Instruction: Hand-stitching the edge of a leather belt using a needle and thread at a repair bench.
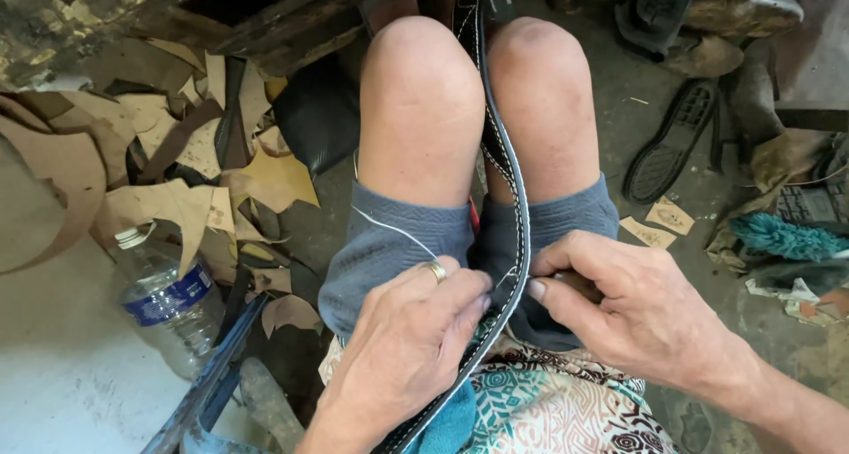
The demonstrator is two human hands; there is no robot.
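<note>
A long dark leather strap (pixel 498 144) with white stitching along its edges runs between my knees, clamped there, and down to my lap. My left hand (pixel 411 339), with a gold ring, pinches the strap's edge from the left and holds a white thread (pixel 389 226) that trails across my thigh. My right hand (pixel 632 308) presses against the strap from the right, fingers closed on a small tool whose shape is mostly hidden. Both hands meet at the same spot on the strap.
A plastic water bottle (pixel 168 299) lies at lower left beside brown leather scraps (pixel 177 202). A blue metal tool (pixel 217 379) lies near my left leg. A black shoe sole (pixel 672 140), paper bits and clutter cover the dirty floor at right.
</note>
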